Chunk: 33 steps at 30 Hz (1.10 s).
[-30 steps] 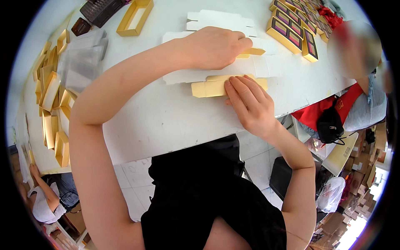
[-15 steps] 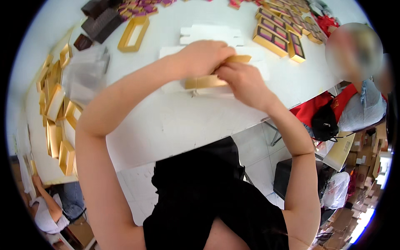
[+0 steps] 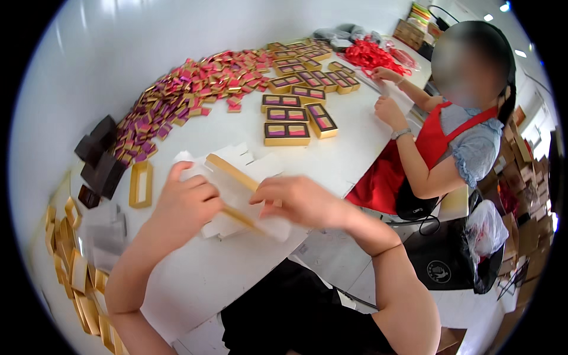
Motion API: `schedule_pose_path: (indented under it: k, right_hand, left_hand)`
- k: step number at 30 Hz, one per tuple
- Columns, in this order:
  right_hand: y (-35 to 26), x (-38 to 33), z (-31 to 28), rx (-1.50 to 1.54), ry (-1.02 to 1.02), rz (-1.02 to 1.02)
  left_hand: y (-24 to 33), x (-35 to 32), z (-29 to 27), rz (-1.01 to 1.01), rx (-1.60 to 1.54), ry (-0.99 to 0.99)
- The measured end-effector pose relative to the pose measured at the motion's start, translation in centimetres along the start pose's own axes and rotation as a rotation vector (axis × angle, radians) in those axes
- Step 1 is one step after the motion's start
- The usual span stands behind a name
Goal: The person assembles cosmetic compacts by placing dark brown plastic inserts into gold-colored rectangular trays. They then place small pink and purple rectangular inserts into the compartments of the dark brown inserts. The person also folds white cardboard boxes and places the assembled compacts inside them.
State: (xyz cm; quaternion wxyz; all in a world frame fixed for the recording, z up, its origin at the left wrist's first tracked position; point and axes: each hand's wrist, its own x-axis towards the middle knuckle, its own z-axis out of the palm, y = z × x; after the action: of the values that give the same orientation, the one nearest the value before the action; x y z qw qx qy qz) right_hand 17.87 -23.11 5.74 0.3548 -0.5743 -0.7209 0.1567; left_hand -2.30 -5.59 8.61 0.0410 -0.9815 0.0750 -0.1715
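A gold cardboard box frame (image 3: 234, 173) with a pale middle lies tilted between my hands, just above the table. My left hand (image 3: 192, 198) is curled round its left end, the index finger raised along the edge. On the other side my right hand (image 3: 299, 198), slightly blurred, has bent fingers touching the frame's right end. Thumb and fingers there are pinched at the gold edge. Beneath and behind are white flat cardboard pieces (image 3: 241, 152) with notched edges, partly hidden by the frame and my hands.
Several gold frames (image 3: 80, 272) and clear plastic sleeves (image 3: 103, 228) lie at left, near dark brown trays (image 3: 103, 171). A heap of small pink, purple and gold boxes (image 3: 195, 89) and filled gold boxes (image 3: 287, 133) lie farther back. A co-worker in a red apron (image 3: 384, 177) works at right.
The view has swung to the right and upward, bringing in the co-worker and the heap of small boxes. My hands have moved apart, with the gold frame showing between them.
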Motion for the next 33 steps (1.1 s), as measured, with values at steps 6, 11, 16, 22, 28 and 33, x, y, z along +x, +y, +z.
schedule_pose_path:
  k: [6, 11, 16, 22, 28, 33]
  right_hand:
    - [6.3, -0.5, 0.6, -0.172, -0.224, -0.245]
    - [6.7, -1.6, 2.1, -0.243, -0.134, -0.252]
    - [5.7, -2.0, 2.8, -0.297, -0.077, -0.394]
    - [4.5, -1.5, 5.0, -0.281, -0.033, -0.585]
    - [5.3, 2.8, 5.7, 0.007, 0.132, -0.549]
    - [7.4, 4.8, 6.6, -0.186, 0.152, -0.602]
  left_hand:
    - [-3.9, -2.7, 4.5, -0.110, -0.213, 0.064]
    - [0.2, -3.8, 5.2, -0.078, -0.025, 0.069]
    - [2.0, -4.0, 4.6, -0.017, -0.088, 0.061]
    - [2.4, -3.0, 3.7, 0.085, -0.210, 0.060]
    - [-0.5, -3.3, 5.2, -0.016, -0.169, 0.334]
    - [-1.6, -2.6, 8.3, 0.048, -0.013, 0.422]
